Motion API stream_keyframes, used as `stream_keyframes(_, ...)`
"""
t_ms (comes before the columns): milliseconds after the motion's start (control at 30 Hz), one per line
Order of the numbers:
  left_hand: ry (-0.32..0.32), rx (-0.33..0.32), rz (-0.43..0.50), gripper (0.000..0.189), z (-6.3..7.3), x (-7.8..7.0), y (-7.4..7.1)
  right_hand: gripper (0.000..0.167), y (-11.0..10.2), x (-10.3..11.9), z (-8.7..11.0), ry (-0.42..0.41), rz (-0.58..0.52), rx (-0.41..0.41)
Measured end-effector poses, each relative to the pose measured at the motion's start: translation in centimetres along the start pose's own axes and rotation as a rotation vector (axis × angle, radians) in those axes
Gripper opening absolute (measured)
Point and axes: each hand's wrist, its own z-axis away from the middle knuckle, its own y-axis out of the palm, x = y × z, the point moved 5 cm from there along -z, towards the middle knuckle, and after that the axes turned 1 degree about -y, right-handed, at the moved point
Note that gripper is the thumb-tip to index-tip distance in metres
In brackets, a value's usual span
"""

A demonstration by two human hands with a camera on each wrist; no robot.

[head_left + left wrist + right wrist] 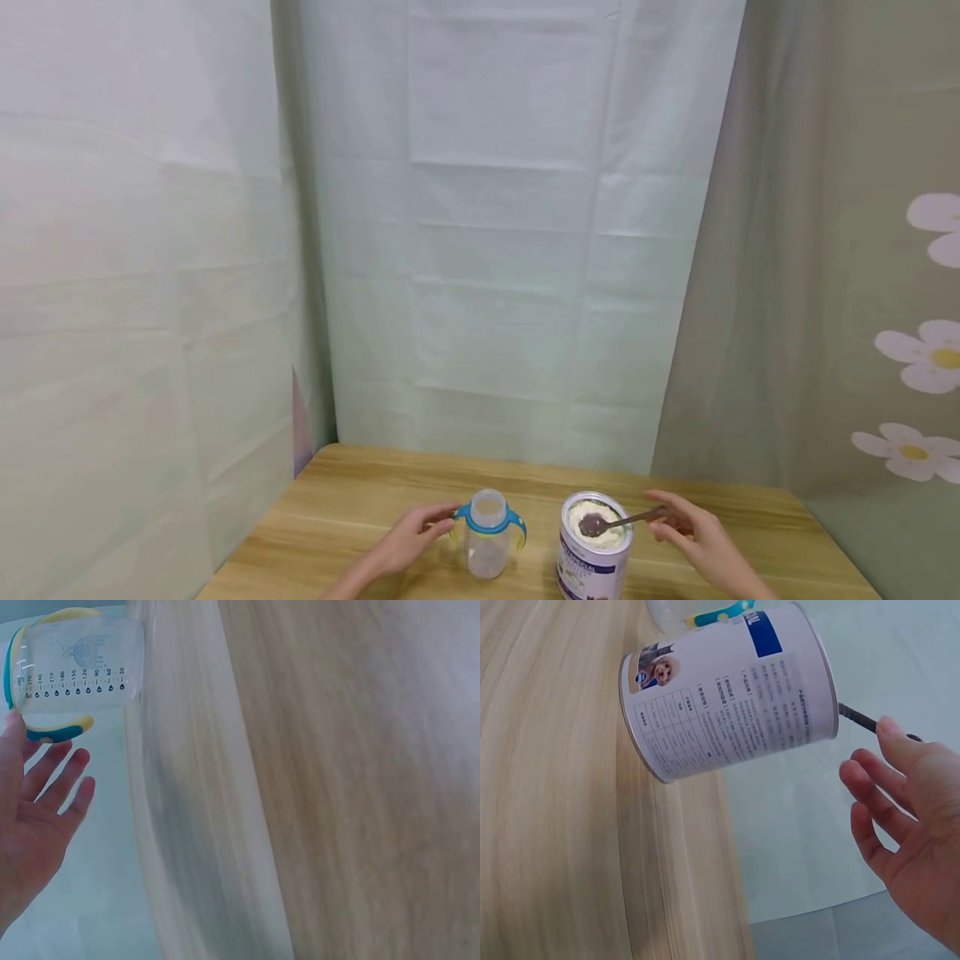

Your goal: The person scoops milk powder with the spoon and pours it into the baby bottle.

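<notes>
A clear baby bottle (487, 546) with a blue ring and two blue-and-yellow handles stands uncapped on the table. My left hand (37, 802) has thumb and forefinger at its near handle (60, 733), the other fingers loosely extended. To the right is a white-and-blue can (731, 694) filled with pale powder (585, 508). A dark spoon (622, 521) lies with its bowl on the powder and its handle sticking out over the rim. Around that handle's end, thumb and forefinger parted, is my right hand (693, 533); in the right wrist view its thumb overlaps the handle.
The wooden table (360, 492) carries the bottle and can near its middle. Pale curtains (517, 292) hang behind it and at the left; the right curtain (787, 292) has white flowers.
</notes>
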Motion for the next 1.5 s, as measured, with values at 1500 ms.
stream_keyframes(1500,0.074,-0.159,0.094,0.03,-1.0,-0.5,0.7,0.024,1.0,1.5,-0.7,0.154,-0.02,-0.232)
